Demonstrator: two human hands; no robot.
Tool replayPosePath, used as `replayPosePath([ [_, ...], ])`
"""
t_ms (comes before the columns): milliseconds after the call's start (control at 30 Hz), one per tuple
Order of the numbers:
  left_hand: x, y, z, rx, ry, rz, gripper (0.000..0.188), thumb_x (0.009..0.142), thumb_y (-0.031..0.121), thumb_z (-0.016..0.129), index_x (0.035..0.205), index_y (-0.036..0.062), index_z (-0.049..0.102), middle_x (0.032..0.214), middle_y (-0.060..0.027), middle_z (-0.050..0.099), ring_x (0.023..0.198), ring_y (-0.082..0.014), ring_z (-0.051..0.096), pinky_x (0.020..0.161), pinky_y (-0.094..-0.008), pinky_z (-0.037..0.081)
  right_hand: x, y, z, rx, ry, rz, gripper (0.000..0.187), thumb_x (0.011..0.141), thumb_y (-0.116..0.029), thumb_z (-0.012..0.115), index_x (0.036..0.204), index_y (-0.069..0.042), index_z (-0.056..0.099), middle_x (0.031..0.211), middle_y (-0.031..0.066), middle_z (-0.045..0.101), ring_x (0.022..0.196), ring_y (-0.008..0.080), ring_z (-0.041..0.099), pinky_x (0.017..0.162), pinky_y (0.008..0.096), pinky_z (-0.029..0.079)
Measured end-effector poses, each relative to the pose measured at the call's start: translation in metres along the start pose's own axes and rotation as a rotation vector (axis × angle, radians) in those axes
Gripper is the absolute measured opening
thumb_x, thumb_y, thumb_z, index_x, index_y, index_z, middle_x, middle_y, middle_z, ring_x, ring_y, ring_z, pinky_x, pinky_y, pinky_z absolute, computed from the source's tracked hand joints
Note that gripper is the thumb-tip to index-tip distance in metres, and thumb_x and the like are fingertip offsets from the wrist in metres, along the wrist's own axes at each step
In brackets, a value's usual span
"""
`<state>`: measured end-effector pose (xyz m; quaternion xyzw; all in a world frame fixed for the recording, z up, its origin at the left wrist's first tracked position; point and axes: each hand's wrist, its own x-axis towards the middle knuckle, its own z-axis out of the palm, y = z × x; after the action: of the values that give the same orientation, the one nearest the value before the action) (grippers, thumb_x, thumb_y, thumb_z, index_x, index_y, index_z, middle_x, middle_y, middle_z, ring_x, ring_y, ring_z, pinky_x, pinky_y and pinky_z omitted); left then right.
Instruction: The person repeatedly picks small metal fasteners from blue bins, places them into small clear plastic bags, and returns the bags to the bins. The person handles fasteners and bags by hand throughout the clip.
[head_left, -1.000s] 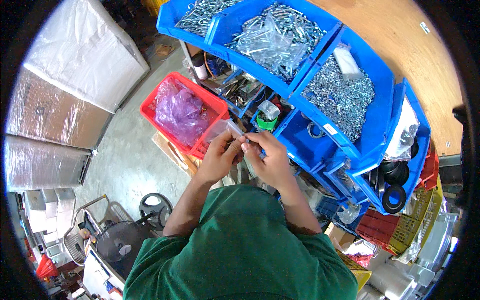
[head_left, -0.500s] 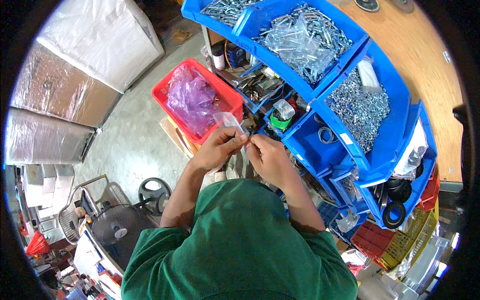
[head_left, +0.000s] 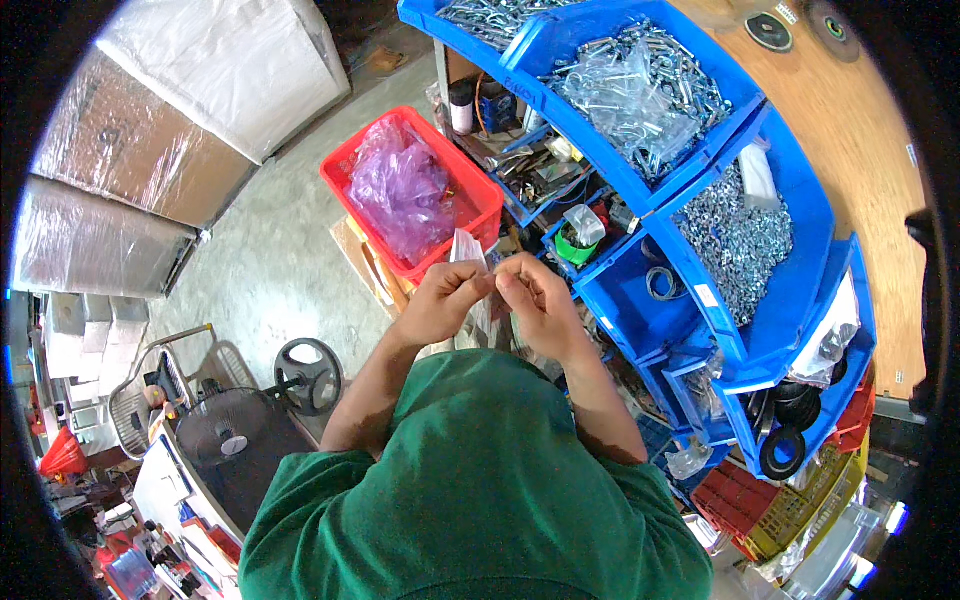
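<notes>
In front of my chest, both hands meet at a small clear plastic bag (head_left: 466, 246). My left hand (head_left: 440, 302) is closed, thumb against curled fingers, with the bag sticking out beyond its fingertips. Right beside it, my right hand (head_left: 545, 308) pinches at the bag's edge, its fingertips almost touching the left ones. What the bag holds, if anything, I cannot make out. Just beyond the hands stands a red plastic basket (head_left: 486, 212) with crumpled purple plastic bags (head_left: 400, 190) in it.
To the right, blue bins hold long bolts (head_left: 640, 95) and small metal fasteners (head_left: 735, 245). A green cup (head_left: 574, 250) stands among lower blue trays. Wrapped boxes (head_left: 140, 140) are stacked at the left on the grey floor (head_left: 265, 240). A black fan (head_left: 232, 440) is at the lower left.
The bag has turned and looks narrower and more creased between my fingers. My right hand has rotated slightly at the bag. The whole view has shifted a little.
</notes>
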<state>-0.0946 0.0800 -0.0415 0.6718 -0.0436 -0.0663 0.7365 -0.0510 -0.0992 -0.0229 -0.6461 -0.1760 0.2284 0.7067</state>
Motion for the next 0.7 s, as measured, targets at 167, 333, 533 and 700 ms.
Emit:
replayPosePath([
  [167, -0.003, -0.003, 0.015, 0.155, 0.100, 0.024, 0.024, 0.098, 0.020, 0.064, 0.092, -0.0038, 0.065, 0.073, -0.0005, 0.055, 0.070, -0.0080, 0.050, 0.061, -0.0292, 0.044, 0.004, -0.013, 0.000, -0.343, 0.033, -0.110, 0.017, 0.095, -0.017, 0.064, 0.092, 0.000, 0.062, 0.079, 0.0025, 0.062, 0.071, 0.0073, 0.054, 0.061, 0.0248, 0.045],
  [333, -0.006, 0.004, 0.011, 0.295, -0.014, -0.014, 0.025, 0.099, 0.021, 0.062, 0.094, -0.0028, 0.064, 0.075, -0.0047, 0.056, 0.071, -0.0081, 0.050, 0.061, -0.0299, 0.043, 0.004, -0.014, -0.005, -0.487, 0.037, -0.141, 0.018, 0.097, -0.016, 0.062, 0.093, 0.001, 0.061, 0.076, 0.0064, 0.061, 0.069, 0.0106, 0.054, 0.062, 0.0281, 0.046],
  [533, -0.012, 0.000, 0.009, -0.060, -0.064, -0.036, 0.025, 0.102, 0.020, 0.055, 0.090, -0.0005, 0.063, 0.075, -0.0007, 0.053, 0.072, -0.0067, 0.048, 0.062, -0.0297, 0.042, 0.004, -0.010, -0.010, -0.355, -0.050, -0.106, 0.016, 0.098, -0.014, 0.060, 0.092, 0.001, 0.060, 0.075, 0.0088, 0.059, 0.068, 0.0119, 0.053, 0.062, 0.0295, 0.046],
  [700, -0.019, 0.000, 0.007, 0.071, 0.028, -0.038, 0.024, 0.102, 0.017, 0.055, 0.084, 0.0012, 0.060, 0.071, 0.0031, 0.048, 0.070, -0.0062, 0.044, 0.059, -0.0297, 0.038, 0.006, -0.008, -0.006, -0.477, -0.053, -0.198, 0.013, 0.095, -0.012, 0.062, 0.091, 0.001, 0.059, 0.073, 0.0091, 0.059, 0.066, 0.0127, 0.055, 0.060, 0.0303, 0.046],
])
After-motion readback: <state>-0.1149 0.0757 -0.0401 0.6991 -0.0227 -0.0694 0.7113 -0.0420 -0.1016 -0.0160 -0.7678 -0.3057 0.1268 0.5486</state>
